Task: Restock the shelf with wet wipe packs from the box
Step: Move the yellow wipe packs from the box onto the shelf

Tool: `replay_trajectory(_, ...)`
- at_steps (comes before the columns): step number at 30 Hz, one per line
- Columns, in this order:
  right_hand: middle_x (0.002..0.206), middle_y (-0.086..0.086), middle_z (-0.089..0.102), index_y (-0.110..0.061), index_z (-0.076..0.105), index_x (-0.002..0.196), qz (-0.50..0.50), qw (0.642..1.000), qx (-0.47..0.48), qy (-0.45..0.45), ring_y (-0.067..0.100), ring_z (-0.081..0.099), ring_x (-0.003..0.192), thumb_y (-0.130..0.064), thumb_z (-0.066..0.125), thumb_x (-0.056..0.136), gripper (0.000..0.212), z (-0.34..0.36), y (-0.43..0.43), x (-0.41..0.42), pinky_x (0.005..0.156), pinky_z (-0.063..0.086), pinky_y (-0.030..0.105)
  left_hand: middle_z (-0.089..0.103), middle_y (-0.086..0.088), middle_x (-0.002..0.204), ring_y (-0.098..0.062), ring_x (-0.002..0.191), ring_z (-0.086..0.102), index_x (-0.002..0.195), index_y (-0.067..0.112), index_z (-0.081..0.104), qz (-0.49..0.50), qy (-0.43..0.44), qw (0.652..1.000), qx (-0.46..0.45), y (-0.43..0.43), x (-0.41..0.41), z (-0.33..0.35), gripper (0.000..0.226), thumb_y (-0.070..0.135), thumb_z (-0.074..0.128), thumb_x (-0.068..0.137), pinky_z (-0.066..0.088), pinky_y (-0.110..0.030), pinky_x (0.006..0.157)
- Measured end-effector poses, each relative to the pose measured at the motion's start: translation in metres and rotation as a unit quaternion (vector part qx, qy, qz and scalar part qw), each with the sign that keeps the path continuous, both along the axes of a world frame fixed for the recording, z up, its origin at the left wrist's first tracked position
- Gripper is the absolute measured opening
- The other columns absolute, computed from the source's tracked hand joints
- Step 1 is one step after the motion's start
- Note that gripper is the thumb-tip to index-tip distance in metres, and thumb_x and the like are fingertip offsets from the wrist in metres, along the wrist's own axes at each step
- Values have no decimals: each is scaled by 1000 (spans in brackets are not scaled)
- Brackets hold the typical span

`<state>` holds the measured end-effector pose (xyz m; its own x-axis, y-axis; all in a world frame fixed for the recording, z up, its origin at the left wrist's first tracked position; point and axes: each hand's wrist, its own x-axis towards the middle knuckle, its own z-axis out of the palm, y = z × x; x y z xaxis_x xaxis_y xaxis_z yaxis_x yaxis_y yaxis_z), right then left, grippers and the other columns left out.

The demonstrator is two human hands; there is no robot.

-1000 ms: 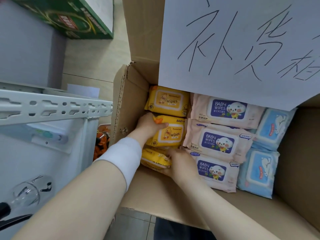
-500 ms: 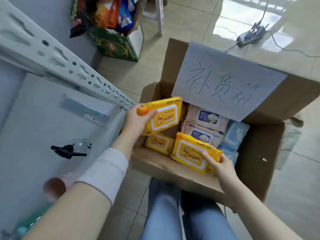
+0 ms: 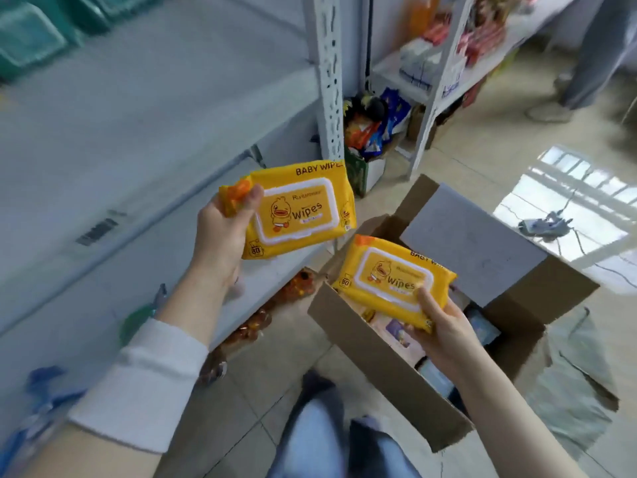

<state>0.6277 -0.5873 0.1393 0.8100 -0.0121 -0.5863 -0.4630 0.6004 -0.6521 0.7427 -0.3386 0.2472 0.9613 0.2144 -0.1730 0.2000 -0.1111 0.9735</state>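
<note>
Two yellow wet wipe packs are out of the box, one in each hand. The left hand curls round the short end of the left-hand pack, thumb pressed on its front, and holds it up in front of the shelf edge. The right hand pinches the near corner of the right-hand pack, thumb on top, above the open cardboard box. Below that grip more packs lie in the box, blurred. Beyond the left grip stands a perforated shelf post, with snack bags at its foot. A grey sheet covers the box's far flap. Each yellow pack reads "BABY WIPE…", "Wipes" and "80", beside a cartoon duck.
</note>
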Motion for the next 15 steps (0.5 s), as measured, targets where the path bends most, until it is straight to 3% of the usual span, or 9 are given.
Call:
replay_trajectory(2,101,3,75,-15,58,113,58,997,-28,-34,18,73,83,-50,91,32,94,26,17,5,62,60,28,70,2,94,-27,98,67,81,28,64,23,-23,999,4,33,-14,35,32,56,73,68,50,-53,92)
replay_trajectory(4,106,4,73,-13,57,116,102,992,-50,-56,20,73,86,-51,92,28,102,47,38,13,59,58,25,70,3,93,-25,95,67,84,28,63,52,-48,997,8,70,-25,65,22,48,69,75,51,-52,92)
replay_trajectory(6,106,3,73,-14,57,115,137,986,-57,-74,19,73,88,-48,87,40,88,71,67,23,58,57,22,69,4,92,-23,93,67,84,26,62,83,-75,994,8,108,-35,87,18,42,69,77,51,-50,93)
replay_trajectory(8,96,-1,75,-15,58,109,168,979,-54,-98,14,73,80,-35,76,55,60,94,102,33,55,56,20,69,3,91,-21,91,67,83,24,62,115,-95,989,11,149,-47,104,15,38,68,80,50,-50,95)
replay_trajectory(10,87,-1,76,-14,58,104,204,970,-53,-123,11,73,69,-30,72,60,49,115,141,43,52,56,20,69,3,90,-20,90,67,83,24,61,151,-102,983,17,195,-59,115,12,35,64,83,49,-50,96)
replay_trajectory(12,84,0,76,-13,60,101,245,953,-75,-165,10,71,63,-45,88,39,75,131,184,55,53,57,20,68,3,90,-22,93,67,83,24,60,181,-106,977,26,243,-73,123,15,38,63,81,48,-51,96)
replay_trajectory(13,84,-1,76,-15,60,99,257,945,-91,-180,10,71,65,-52,90,25,89,138,206,62,54,57,20,68,3,91,-24,95,66,83,24,59,193,-108,975,31,268,-79,126,17,40,64,79,47,-52,97)
replay_trajectory(15,86,-5,76,-19,60,99,269,936,-107,-201,11,73,74,-58,89,14,98,145,250,78,58,58,21,68,4,90,-23,94,65,82,24,59,216,-115,969,40,320,-87,130,15,38,64,80,46,-52,98)
